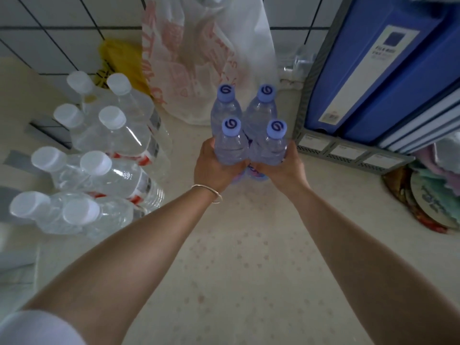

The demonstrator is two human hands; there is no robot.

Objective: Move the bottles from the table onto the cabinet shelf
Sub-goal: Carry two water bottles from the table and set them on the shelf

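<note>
Left hand: the left hand is closed around the left side of a cluster of four blue-capped bottles, thumb toward the camera, fingers wrapped behind and out of sight.
Right hand: the right hand is closed around the right side of the same cluster, mirroring the left; the two hands nearly meet below the front pair.
Wrist: a thin bracelet circles the left wrist.
Blue-capped bottles: four small clear bottles, upright, packed two by two and touching one another. Each lilac-blue cap bears a dark swirl mark. Whether their bases rest on the surface or are lifted cannot be told.
White-capped bottles: eight larger clear bottles with red-and-white labels stand in paired rows on the left, well apart from the held cluster.
Surface: a cream tabletop with a faint dotted pattern bears all the bottles.
Plastic bag: a white bag with red print stands behind the held cluster, against the tiled wall.
Yellow bag: a crumpled yellow bag lies just left of the white bag.
File holder: a grey rack on the right holds blue file boxes.
</note>
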